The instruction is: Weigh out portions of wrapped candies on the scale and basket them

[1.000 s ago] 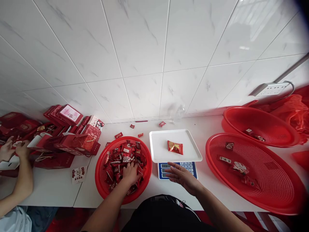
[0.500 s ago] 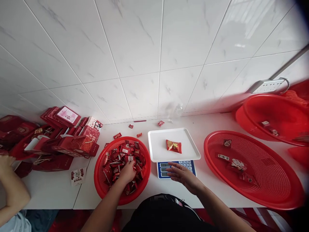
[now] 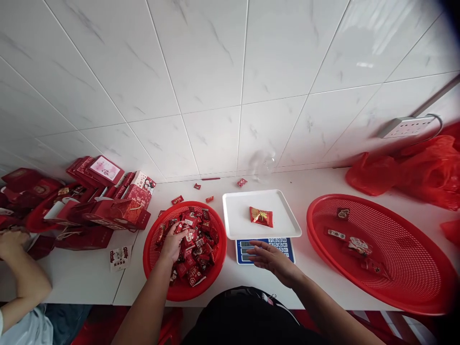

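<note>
Lower centre: right hand (image 3: 276, 266), fingers outstretched, slightly parted, nothing visible in them, by scale (image 3: 283, 243). Lower left of centre: left hand (image 3: 171, 245), clearly nearer the wrapped candies (image 3: 196, 251) in basket (image 3: 181, 293); fingers bent, pinch can't tell. Candies lie under and rightward, long axes mixed. Farther: tray (image 3: 233, 223), one packet (image 3: 261, 217) crosswise.

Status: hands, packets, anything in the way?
Left hand among packets in round basket, grip unclear. Right hand open, empty. One gold-red packet on white tray. Right hand blocks part of scale keypad.
</note>
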Available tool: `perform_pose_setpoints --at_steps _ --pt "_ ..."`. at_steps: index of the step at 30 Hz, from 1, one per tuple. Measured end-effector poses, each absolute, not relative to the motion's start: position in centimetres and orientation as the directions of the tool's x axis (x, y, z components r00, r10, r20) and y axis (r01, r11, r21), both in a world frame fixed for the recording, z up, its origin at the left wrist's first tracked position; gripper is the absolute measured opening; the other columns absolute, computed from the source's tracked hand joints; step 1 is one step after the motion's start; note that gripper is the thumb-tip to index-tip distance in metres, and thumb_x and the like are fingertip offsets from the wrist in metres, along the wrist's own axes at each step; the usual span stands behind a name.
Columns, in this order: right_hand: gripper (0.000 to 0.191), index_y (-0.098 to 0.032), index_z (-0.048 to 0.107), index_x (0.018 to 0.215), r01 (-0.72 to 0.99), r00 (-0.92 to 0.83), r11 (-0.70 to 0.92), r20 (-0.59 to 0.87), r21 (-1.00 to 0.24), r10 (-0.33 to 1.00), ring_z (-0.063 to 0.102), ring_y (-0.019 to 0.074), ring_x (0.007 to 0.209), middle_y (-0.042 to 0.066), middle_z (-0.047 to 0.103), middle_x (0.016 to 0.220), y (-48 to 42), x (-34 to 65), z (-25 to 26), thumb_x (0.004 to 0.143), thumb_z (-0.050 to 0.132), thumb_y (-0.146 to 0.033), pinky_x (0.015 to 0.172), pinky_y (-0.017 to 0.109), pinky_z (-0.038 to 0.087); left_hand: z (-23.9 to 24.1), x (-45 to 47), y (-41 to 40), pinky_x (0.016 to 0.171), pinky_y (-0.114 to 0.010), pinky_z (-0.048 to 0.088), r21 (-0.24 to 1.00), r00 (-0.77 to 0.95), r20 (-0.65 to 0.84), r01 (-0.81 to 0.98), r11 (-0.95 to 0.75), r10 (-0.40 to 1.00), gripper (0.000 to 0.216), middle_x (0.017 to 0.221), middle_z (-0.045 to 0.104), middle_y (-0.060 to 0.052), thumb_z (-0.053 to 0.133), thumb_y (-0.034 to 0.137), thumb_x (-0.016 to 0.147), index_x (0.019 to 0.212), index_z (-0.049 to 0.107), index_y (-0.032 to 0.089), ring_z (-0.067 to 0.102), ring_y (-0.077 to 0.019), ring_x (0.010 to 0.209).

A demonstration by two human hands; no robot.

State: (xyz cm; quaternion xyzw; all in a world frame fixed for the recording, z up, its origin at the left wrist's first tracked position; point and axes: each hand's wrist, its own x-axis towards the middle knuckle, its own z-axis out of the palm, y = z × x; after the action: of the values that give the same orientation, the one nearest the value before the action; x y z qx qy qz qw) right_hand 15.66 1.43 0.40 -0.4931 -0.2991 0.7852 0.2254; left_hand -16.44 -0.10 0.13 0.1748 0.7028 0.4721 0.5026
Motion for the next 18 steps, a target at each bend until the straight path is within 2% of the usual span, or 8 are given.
perform_pose_setpoints --at_steps 3,6,10,14,18 --pt "0.037 -0.02 0.057 0.105 -0.05 -0.403 -0.721 -0.647 -0.691 0.648 0.063 0.0171 0.088 0.008 0.067 0.1 1.5 16.0 0.2 0.073 0.064 -0.037 0.083 0.032 0.045 0.6 -16.4 -0.1 0.077 -0.028 0.05 0.824 -0.423 -0.566 -0.294 0.484 0.707 0.065 0.105 0.065 -0.005 0.068 0.02 0.069 0.126 0.041 0.03 0.063 -0.0177 0.093" --pt "0.038 -0.02 0.057 0.105 -0.043 -0.416 -0.711 -0.635 -0.702 0.652 0.062 0.0174 0.088 0.008 0.066 0.1 1.5 15.9 0.1 0.073 0.064 -0.039 0.083 0.033 0.045 1.2 -15.5 0.0 0.07 -0.027 0.05 0.793 -0.359 -0.592 -0.418 0.443 0.722 0.066 0.101 0.066 -0.003 0.07 0.017 0.065 0.124 0.043 0.031 0.064 -0.0168 0.086" --pt "0.042 -0.018 0.059 0.103 -0.01 -0.447 -0.674 -0.6 -0.739 0.664 0.062 0.017 0.085 0.008 0.065 0.099 1.4 14.7 0.4 0.071 0.065 -0.044 0.081 0.034 0.045 2.0 -12.3 0.1 0.062 -0.024 0.05 0.756 -0.185 -0.567 -0.504 0.418 0.803 0.057 0.099 0.066 -0.002 0.069 0.015 0.065 0.116 0.051 0.028 0.064 -0.015 0.079" --pt "0.048 -0.018 0.059 0.103 -0.015 -0.502 -0.634 -0.542 -0.773 0.673 0.062 0.0161 0.081 0.006 0.066 0.094 1.2 13.0 0.7 0.066 0.068 -0.048 0.076 0.033 0.045 2.2 -7.9 0.1 0.059 -0.022 0.049 0.732 0.02 -0.519 -0.506 0.456 0.855 0.05 0.1 0.065 -0.003 0.071 0.015 0.062 0.108 0.055 0.024 0.063 -0.0127 0.072" --pt "0.045 -0.016 0.06 0.091 0.011 -0.48 -0.577 -0.51 -0.817 0.713 0.061 0.0152 0.071 0.002 0.066 0.073 1.3 12.6 0.3 0.061 0.071 -0.047 0.068 0.03 0.045 1.3 -4.5 -0.1 0.058 -0.024 0.05 0.713 0.132 -0.537 -0.458 0.531 0.833 0.046 0.092 0.065 -0.003 0.074 0.015 0.058 0.1 0.056 0.02 0.062 -0.0121 0.065"
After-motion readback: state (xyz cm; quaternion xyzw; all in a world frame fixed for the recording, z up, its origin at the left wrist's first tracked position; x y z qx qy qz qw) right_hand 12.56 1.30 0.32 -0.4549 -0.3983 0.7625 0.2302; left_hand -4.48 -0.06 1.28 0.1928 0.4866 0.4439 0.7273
